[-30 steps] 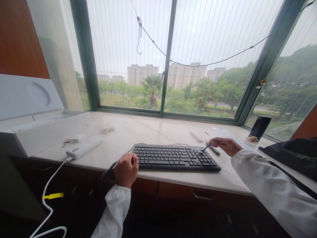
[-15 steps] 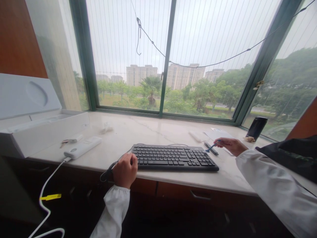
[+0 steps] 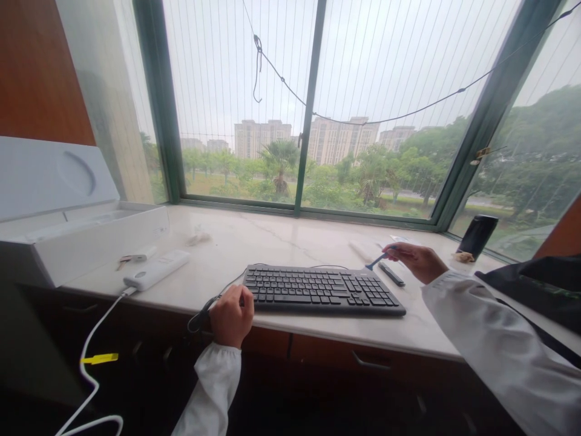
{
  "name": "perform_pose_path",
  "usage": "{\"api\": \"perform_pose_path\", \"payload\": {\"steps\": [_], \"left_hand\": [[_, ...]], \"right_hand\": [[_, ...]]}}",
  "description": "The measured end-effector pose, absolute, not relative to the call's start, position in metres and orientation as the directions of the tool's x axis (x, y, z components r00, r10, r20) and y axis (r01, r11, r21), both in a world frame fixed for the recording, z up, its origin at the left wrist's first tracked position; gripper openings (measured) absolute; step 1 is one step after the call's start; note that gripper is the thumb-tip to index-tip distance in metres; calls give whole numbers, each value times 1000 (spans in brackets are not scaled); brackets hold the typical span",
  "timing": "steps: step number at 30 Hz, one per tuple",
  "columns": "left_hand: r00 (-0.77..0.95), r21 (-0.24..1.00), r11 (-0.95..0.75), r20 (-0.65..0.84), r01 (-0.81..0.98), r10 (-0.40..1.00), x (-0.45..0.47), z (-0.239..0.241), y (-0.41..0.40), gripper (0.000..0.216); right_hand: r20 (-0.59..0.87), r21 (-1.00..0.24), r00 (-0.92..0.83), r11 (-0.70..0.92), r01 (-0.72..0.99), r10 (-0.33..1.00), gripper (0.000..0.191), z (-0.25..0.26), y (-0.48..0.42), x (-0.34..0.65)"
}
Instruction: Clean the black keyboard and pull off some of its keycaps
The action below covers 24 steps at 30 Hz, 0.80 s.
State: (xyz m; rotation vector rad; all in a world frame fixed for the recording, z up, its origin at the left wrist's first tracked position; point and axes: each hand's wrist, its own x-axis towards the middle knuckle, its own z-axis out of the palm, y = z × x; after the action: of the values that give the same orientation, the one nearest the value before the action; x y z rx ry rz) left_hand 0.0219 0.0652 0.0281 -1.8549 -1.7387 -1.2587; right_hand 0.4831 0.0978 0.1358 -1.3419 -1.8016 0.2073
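Note:
A black keyboard [image 3: 318, 290] lies near the front edge of a pale marble sill [image 3: 272, 242]. My left hand [image 3: 231, 316] is closed on the keyboard's left end, beside its black cable [image 3: 204, 309]. My right hand [image 3: 415, 260] is shut on a thin blue tool [image 3: 376, 261], held just above the keyboard's far right corner. A slim black stick-like object [image 3: 391, 274] lies on the sill under that hand.
A white open box [image 3: 77, 236] stands at the left, with a white power strip [image 3: 157, 270] and its white cord [image 3: 91, 357] in front. A black cylinder [image 3: 476, 236] stands at the right by the window. Dark cloth [image 3: 535, 290] lies far right. White papers [image 3: 363, 247] sit behind the keyboard.
My right hand with the blue tool has lifted off the keyboard's right edge and moved slightly back and up. My left hand has stayed on the keyboard's left end.

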Motion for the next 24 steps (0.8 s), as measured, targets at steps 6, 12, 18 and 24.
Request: {"api": "perform_pose_path", "payload": {"steps": [6,12,18,24], "left_hand": [[-123,328,-224,772,918,624,23,29,65,31],[-122,319,-229,786,920,607,22,26,66,31],[-125,315,-210,777,926,617,23,27,67,32],[-138,329,-197,765,923,629,24,29,67,33]], "right_hand": [[588,-467,-247,573,674,770,35,139,103,380],[634,-492,-352,710,503,689,22,132,113,277],[640,-549,-362,733,401,677,19,121,123,200],[611,-609,-351,705,363,709,18,112,129,170]]}}
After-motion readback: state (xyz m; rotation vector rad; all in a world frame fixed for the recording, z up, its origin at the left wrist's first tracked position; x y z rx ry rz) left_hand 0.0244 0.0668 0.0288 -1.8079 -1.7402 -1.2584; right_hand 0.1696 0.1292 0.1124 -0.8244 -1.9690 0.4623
